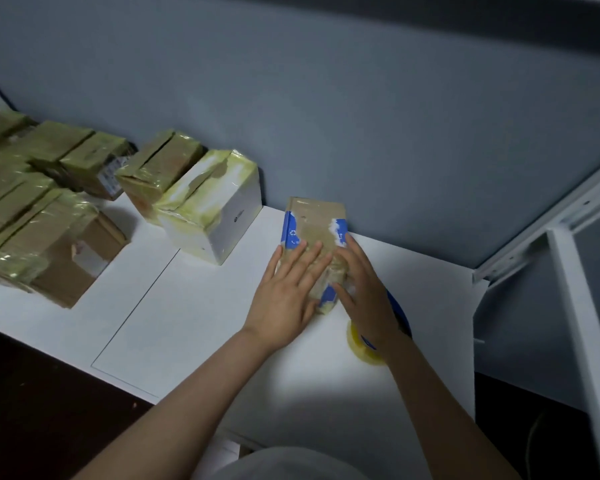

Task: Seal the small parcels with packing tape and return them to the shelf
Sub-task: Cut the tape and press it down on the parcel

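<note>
The small parcel (pixel 314 220) lies at the back edge of the counter (pixel 194 334), close to the wall, right in front of both my hands. Its long side runs away from me toward the wall. My left hand (pixel 284 292) lies flat on its top with straight, spread fingers. My right hand (pixel 364 289) lies along its right side, fingers also straight, so neither hand grips it. Both hands are equally near. I judge that I am pressing the tape down, and that lifting the parcel needs a grip on its two long sides. The tape roll (pixel 359 348) lies under my right wrist, near the right edge, and could be pushed off. A white box (pixel 222 216) stands just to the left of the parcel, and more taped boxes (pixel 32 220) are stacked at the left end. I think they do not block the way.
</note>
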